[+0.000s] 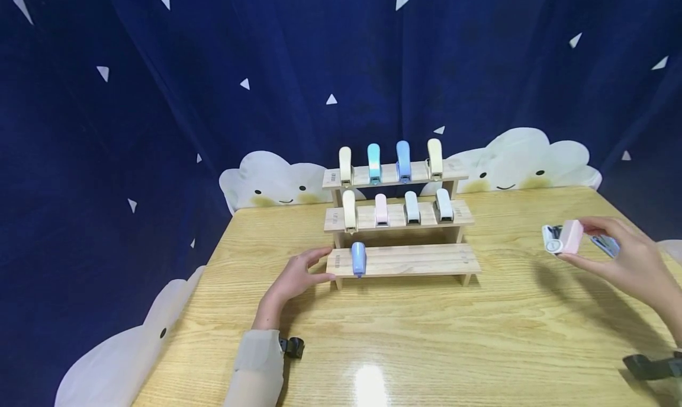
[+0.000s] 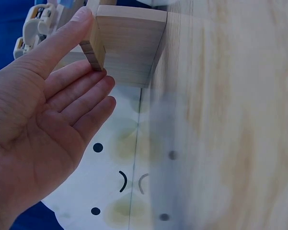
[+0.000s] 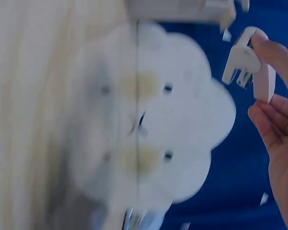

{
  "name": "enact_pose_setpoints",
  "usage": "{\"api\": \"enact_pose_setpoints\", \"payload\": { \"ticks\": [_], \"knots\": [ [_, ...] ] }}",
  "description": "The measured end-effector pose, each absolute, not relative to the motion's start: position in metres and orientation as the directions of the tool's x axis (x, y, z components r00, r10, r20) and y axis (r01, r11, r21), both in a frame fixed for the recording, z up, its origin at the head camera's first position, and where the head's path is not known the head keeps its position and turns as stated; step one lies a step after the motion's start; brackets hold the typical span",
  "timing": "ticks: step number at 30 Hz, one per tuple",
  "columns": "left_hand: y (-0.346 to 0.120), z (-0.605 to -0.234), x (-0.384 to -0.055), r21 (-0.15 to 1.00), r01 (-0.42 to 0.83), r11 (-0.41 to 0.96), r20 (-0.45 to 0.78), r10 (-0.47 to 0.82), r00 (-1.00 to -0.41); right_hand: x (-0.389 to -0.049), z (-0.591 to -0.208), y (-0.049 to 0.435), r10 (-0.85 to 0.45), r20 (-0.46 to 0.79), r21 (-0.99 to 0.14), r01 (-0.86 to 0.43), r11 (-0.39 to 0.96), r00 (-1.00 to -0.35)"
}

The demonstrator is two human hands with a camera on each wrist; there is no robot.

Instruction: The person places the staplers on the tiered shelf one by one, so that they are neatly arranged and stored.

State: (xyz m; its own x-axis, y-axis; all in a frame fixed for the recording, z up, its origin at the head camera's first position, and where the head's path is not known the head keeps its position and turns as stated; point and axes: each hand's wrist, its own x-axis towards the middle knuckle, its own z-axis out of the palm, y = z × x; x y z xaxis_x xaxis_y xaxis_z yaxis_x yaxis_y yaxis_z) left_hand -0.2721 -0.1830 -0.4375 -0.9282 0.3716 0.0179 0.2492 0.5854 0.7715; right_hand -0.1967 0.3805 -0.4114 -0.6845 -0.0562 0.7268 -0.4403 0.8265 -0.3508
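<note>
At the right, my right hand (image 1: 629, 259) holds a pink-and-white stapler (image 1: 572, 235) above the table, pinching it between thumb and fingers. In the right wrist view, the stapler's (image 3: 264, 81) pink side lies against the fingers. A blue stapler (image 1: 607, 246) shows partly behind that hand. My left hand (image 1: 298, 272) rests at the left end of the three-tier wooden rack (image 1: 421, 260). Its loosely extended fingers and thumb touch the lowest shelf's end (image 2: 92, 50). A blue stapler (image 1: 359, 259) stands at the left of that shelf.
Several staplers stand on the upper tiers, among them a cream one (image 1: 349, 210), a small pink one (image 1: 381, 210) and a teal one (image 1: 374, 163). The wooden table (image 1: 426, 342) runs back to a dark blue curtain (image 1: 298, 51) with white cloud cutouts (image 1: 524, 161).
</note>
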Motion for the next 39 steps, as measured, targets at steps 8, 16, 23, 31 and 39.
{"api": "enact_pose_setpoints", "payload": {
  "ticks": [8,16,23,31,39],
  "knots": [
    [-0.183,-0.438,-0.273,0.773,0.259,0.579,0.024,0.381,-0.924,-0.203,-0.388,0.316,-0.181,0.757,-0.251,-0.535,0.807,-0.628],
    [-0.184,-0.437,-0.275,0.771,0.256,0.583,0.019,0.381,-0.925,-0.213,-0.374,0.257,-0.294,0.797,-0.161,-0.655,0.739,-0.527],
    [-0.185,-0.438,-0.275,0.770,0.253,0.586,0.014,0.381,-0.924,-0.223,-0.378,0.216,-0.414,0.762,-0.115,-0.733,0.670,-0.498],
    [-0.185,-0.439,-0.274,0.774,0.248,0.582,0.010,0.380,-0.925,-0.232,-0.390,0.181,-0.486,0.687,-0.093,-0.729,0.678,-0.540],
    [-0.184,-0.439,-0.274,0.772,0.244,0.587,0.008,0.375,-0.927,-0.241,-0.403,0.159,-0.518,0.575,-0.132,-0.696,0.706,-0.633]
  ]
}}
